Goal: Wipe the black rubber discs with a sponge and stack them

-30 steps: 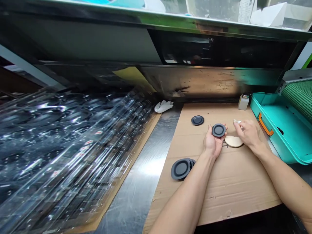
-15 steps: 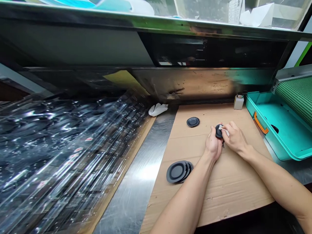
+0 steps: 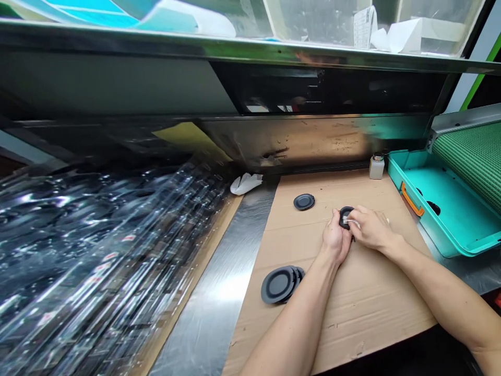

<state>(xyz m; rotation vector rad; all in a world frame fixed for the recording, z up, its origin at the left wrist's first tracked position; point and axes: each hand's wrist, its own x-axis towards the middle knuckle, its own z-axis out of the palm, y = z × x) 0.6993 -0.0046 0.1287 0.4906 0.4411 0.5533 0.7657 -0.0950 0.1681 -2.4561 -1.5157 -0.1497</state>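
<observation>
My left hand [image 3: 335, 236] is closed around the edge of a black oval plastic part [image 3: 344, 213], its recessed face turned up. In the fingers of my right hand [image 3: 370, 225] is a small white wipe [image 3: 346, 220], which touches the face of that part. The right hand hides part of it. Farther back on the cardboard sheet [image 3: 305, 235] lies a single similar part [image 3: 304, 202]. Several more overlap in a small stack [image 3: 278, 285] beside my left forearm. The beige round pad seen earlier is mostly hidden behind my right hand.
A teal tray [image 3: 450, 237] with an orange handle [image 3: 412, 199] stands on the right, small dark pieces inside. A small bottle [image 3: 376, 167] sits beside it. Clear plastic trays [image 3: 117, 271] are piled on the left, near a crumpled white paper [image 3: 246, 184]. A green conveyor belt [image 3: 473, 156] overhangs the right.
My right hand has come left from above the beige pad to the black part, bringing the white wipe onto its face. My left hand has kept hold of the part, now tilted. The view has shifted.
</observation>
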